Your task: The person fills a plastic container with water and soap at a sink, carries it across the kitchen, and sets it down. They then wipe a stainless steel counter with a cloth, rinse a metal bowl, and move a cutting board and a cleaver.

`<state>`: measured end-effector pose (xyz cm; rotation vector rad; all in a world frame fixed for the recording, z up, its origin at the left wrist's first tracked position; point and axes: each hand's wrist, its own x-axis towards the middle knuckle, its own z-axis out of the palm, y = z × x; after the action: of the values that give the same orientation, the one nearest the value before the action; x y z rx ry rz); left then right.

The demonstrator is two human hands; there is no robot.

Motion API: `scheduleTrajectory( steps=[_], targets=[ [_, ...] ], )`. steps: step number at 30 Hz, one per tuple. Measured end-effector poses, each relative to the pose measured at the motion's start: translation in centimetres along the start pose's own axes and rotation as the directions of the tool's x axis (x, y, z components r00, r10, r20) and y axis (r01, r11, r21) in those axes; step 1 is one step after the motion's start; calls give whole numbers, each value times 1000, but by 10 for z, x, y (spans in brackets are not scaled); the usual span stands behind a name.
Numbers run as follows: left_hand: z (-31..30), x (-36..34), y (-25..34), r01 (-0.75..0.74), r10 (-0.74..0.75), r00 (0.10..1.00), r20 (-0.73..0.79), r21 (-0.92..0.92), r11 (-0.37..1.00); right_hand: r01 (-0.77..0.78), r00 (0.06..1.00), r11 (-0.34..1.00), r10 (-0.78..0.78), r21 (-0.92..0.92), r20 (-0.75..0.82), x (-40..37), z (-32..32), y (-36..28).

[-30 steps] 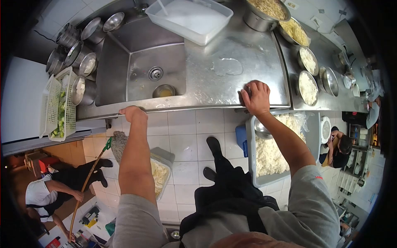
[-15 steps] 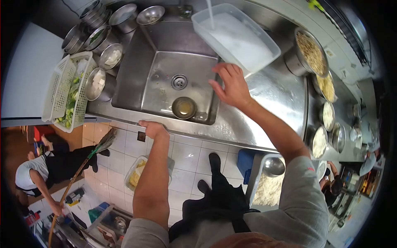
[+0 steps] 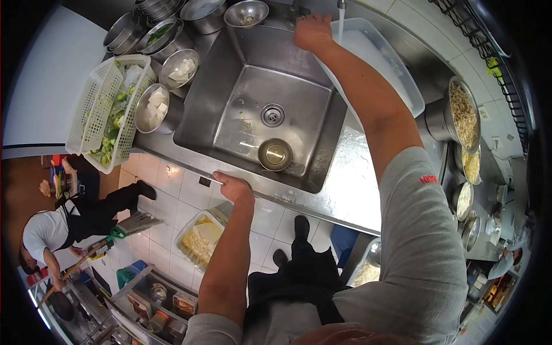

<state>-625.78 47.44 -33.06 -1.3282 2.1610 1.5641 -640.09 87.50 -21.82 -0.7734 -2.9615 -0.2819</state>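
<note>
My left hand [image 3: 234, 187] rests at the front edge of the steel sink counter [image 3: 345, 201], thumb on top and the other fingers curled mostly out of sight. At the back rim, my right hand [image 3: 312, 31] is at the tap handle [image 3: 299, 10], its fingers bent and partly hidden. Water runs from the spout [image 3: 342, 4] into a clear plastic tub [image 3: 411, 95] of whitish, cloudy water right of the basin, partly behind my right forearm. Inside the sink basin [image 3: 247, 86], a small metal bowl [image 3: 275, 154] with a little yellowish liquid sits near the drain [image 3: 272, 115].
Left are a white basket [image 3: 129, 144] of green vegetables, bowls of white chunks [image 3: 150, 115] and stacked metal bowls [image 3: 123, 31]. Filled bowls [image 3: 463, 115] line the right. On the floor stands a food tub [image 3: 201, 238]; a person [image 3: 49, 230] holds a mop [image 3: 138, 221].
My right hand has moved from the near side of the tub up to the tap at the back. My left hand stays at the counter edge. The mop person has shifted.
</note>
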Motion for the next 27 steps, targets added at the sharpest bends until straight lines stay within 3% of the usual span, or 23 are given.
scheduleTrajectory(
  steps=[7, 9, 10, 12, 13, 14, 15, 18, 21, 23, 24, 27],
  targets=[
    [-1, 11, -4, 60, -61, 997, 45, 24, 998, 80, 986, 994, -68, -77, 151, 39, 12, -20],
    [0, 14, -7, 54, -54, 997, 46, 15, 998, -60, 985, 986, 34, 155, 166, 51, 23, -33],
    [0, 15, -8, 50, -50, 998, 50, 1, 999, -63, 985, 985, 35, 159, 171, 55, 21, -43],
    [1, 14, -8, 33, -33, 998, 45, 2, 999, -391, 913, 735, 233, 554, 335, 61, 14, -60],
    [2, 14, -8, 18, -17, 999, 43, -5, 1000, -394, 911, 732, 233, 555, 339, 64, 20, -62],
    [3, 16, -8, 14, -14, 999, 38, -5, 1000, -563, 826, 377, 260, 735, 499, 73, 33, -65],
    [3, 18, -9, 16, -17, 999, 29, 6, 1000, -658, 731, -44, 204, 752, 651, 80, 47, -71],
    [2, 23, -13, 31, -32, 999, 25, 19, 999, -606, 688, -262, 302, 751, 660, 172, 212, -50],
    [0, 15, -8, 53, -55, 998, 41, 39, 998, -384, 554, -688, 361, 615, 750, 113, 113, -40],
    [0, 13, -5, 57, -59, 997, 41, 57, 997, -420, 751, -196, 473, 886, 460, 170, 204, -38],
    [1, 14, -7, 38, -39, 999, 35, 31, 999, -377, 812, 71, 505, 924, 293, 199, 251, -37],
    [3, 15, -7, 19, -19, 1000, 18, 24, 1000, -482, 742, -344, 330, 806, 584, 89, 53, -26]
  ],
)
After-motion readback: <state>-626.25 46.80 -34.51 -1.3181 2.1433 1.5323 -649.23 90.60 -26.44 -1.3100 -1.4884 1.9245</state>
